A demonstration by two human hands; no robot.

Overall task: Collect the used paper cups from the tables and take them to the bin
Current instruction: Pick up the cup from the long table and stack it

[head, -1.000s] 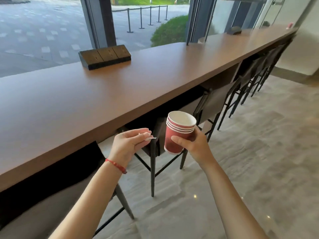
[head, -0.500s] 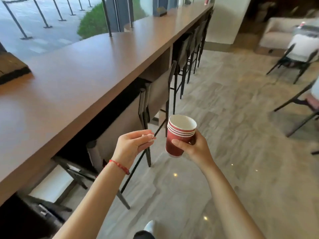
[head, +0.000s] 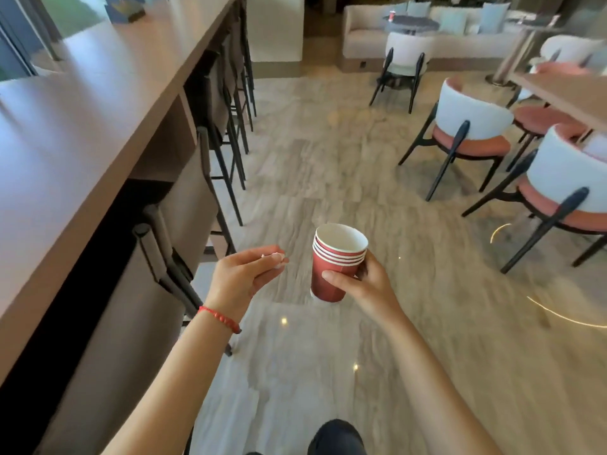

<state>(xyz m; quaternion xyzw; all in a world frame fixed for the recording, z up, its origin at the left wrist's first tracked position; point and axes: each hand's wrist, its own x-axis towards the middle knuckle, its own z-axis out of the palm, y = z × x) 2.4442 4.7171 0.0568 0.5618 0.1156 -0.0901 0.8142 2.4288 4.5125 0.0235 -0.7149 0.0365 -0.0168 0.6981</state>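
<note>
Four rims show on the nested stack of red paper cups (head: 335, 262), so I count four cups, though a fifth could hide inside. The right hand (head: 364, 285) carries the stack upright just right of centre, thumb across the near wall and fingers (head: 363, 267) curled round the far side; held level like that, any dregs should stay in. Nesting the cups leaves one hand able to carry them all.

At nine o'clock from the stack, close but apart, the left hand (head: 244, 277) pinches a small crumpled white scrap (head: 274, 257) between thumb and fingertips; what it is I cannot tell, likely litter bound for the same bin. One red cord bracelet (head: 219, 318) circles that wrist.

Further out at nine o'clock runs the long wooden table (head: 82, 126), with bar stools (head: 210, 133) tucked under its edge; blur keeps me from counting them. At two o'clock stand cushioned chairs (head: 469, 126), three clearly seen, more in part. At twelve o'clock, far off, a round dark table (head: 410, 24) before a sofa (head: 361, 27) bears one small red thing (head: 391, 16), perhaps another cup. No bin is in view, so it has yet to be reached.
</note>
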